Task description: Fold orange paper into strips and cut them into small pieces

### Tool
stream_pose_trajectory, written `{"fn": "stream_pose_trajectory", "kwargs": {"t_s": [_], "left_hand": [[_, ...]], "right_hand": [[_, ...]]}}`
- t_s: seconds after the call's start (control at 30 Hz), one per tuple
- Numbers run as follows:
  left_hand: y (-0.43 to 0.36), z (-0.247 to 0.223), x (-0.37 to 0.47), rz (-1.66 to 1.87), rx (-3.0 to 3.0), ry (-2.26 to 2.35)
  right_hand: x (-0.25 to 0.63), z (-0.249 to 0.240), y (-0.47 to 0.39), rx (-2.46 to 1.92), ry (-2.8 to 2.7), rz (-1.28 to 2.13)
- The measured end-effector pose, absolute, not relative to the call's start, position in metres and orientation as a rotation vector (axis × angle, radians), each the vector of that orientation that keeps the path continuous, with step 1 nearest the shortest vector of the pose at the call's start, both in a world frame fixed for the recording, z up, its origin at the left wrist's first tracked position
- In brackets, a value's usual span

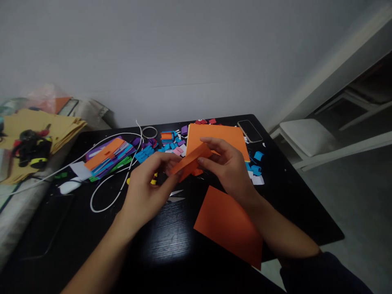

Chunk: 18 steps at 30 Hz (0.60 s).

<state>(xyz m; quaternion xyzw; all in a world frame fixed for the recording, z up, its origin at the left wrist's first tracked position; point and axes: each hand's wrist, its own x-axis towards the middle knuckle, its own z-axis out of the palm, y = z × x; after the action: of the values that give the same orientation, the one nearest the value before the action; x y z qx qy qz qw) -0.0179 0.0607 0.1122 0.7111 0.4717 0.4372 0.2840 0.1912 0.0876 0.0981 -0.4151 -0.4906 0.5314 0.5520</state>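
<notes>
Between my two hands is a folded piece of orange paper (193, 160), held in the air above the black table. My left hand (150, 183) pinches its lower left end with thumb and fingers. At the upper right end, my right hand (228, 167) grips the same piece. Scissors (176, 197) lie under the left hand, blades showing and handles partly hidden by it. An orange sheet (228, 226) rests on the table below my right wrist. Behind the hands lies a stack of orange paper (220, 134).
Small cut paper pieces in blue (143, 153), purple and pink are scattered behind. Colored strips (110, 157) are piled at left, near a looped white cable (92, 200). A phone (250, 131) lies at the back right; a roll of tape (149, 132) sits near the wall.
</notes>
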Motion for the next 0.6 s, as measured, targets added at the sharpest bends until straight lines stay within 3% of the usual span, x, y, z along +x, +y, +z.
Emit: {"fn": "stream_pose_trajectory", "kwargs": {"t_s": [0.3, 0.5, 0.6], "left_hand": [[0.062, 0.108, -0.012, 1.155, 2.425, 1.382], [0.054, 0.113, -0.009, 1.170, 2.333, 1.345], [0.052, 0.118, -0.012, 1.123, 2.150, 1.239]], "right_hand": [[0.184, 0.093, 0.079, -0.983, -1.312, 1.089], [0.189, 0.094, 0.080, -1.070, -1.557, 0.705], [0.192, 0.097, 0.081, -1.030, -1.599, 0.762]]}}
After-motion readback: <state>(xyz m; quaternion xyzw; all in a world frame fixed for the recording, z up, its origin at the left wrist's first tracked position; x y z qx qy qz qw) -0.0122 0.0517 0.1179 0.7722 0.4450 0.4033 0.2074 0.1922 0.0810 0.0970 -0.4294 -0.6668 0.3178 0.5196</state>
